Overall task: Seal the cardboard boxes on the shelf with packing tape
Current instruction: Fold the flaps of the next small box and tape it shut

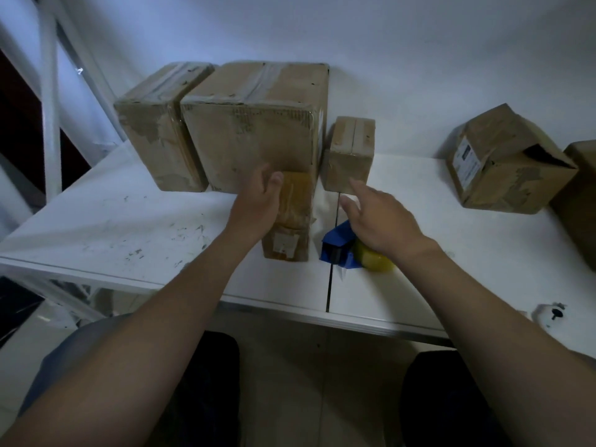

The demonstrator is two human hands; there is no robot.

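Looking down past both forearms, I see the blue tape dispenser [335,248] nearest me, lying on the white shelf [96,227] under the heel of my right hand [379,221], its yellowish tape roll [375,261] below the wrist. I judge it lies there so that hand can pick it up quickly. The right hand is spread wide and holds nothing. Its fingers stretch forward above the dispenser, the index tip close to the small box [350,156] just beyond; the blur hides whether they touch.

Just left of the dispenser lies a flat tape-wrapped parcel [290,230], end-on to me. My left hand [258,201] rests against its far left edge, thumb on top, fingers fairly straight rather than wrapped round. I read that as steadying or nudging the parcel, not lifting it.

Beyond the left hand stands the large box [258,124], its top seam already taped, with 1 narrower box [158,130] touching its left side. Well out to the right of my right hand sits 1 tilted box [503,162] with a flap gaping open, likely the one needing tape, and the edge of 1 more box [580,195] beside it.
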